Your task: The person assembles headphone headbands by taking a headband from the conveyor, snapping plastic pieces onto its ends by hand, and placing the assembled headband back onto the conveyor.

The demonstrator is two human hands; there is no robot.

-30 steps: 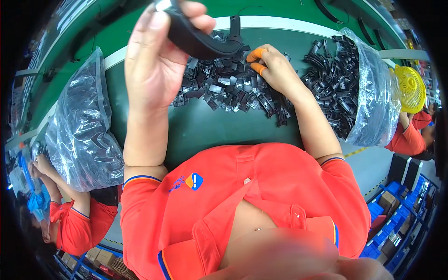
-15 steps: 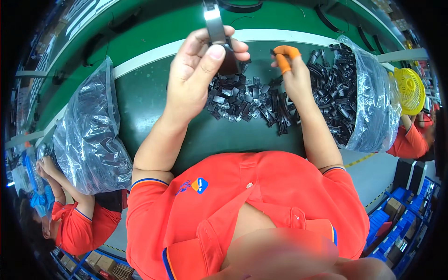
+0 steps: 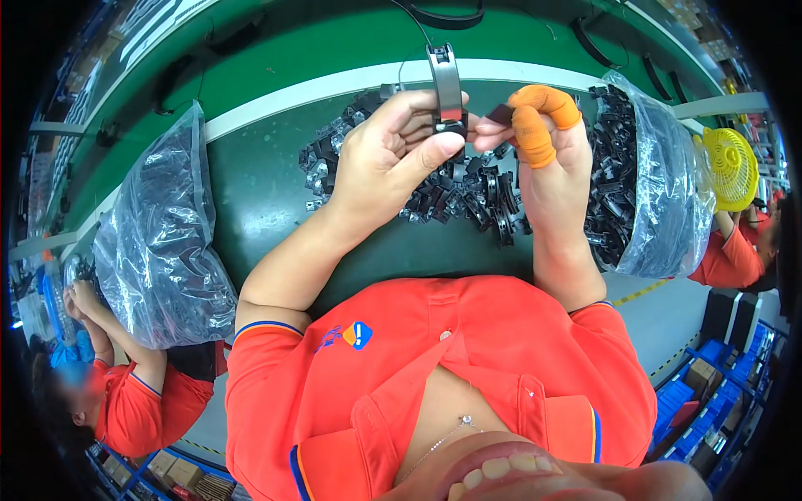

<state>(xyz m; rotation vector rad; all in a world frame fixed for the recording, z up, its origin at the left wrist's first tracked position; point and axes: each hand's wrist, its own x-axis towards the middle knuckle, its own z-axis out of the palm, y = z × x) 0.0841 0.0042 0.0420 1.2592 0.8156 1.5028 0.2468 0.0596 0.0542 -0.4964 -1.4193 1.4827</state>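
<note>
My left hand [image 3: 380, 159] is closed around a curved, dark strap-like part [image 3: 448, 79] with a shiny grey face, its far end sticking up from the fingers. A reddish patch shows on its lower face. Close on the right, my right hand [image 3: 558, 163], with orange finger covers on some fingers, pinches a small dark flat piece [image 3: 500, 114]. The fingertips of both hands are near each other; whether the flat piece touches the curved part, I cannot tell. Under and behind both hands lies a heap of small black parts [image 3: 468, 200], partly hidden by them.
A clear plastic bag [image 3: 163, 250] stands on the left of the green table [image 3: 259, 200]. At the right, another clear bag [image 3: 668, 184] opens onto many black parts [image 3: 608, 167]. A yellow fan-shaped grille [image 3: 731, 169] is beyond it. Co-workers in red sit at both sides.
My left hand has moved right and slightly nearer with the curved part. My right hand has lifted off the heap, and a small dark flat piece now shows in its fingers.
</note>
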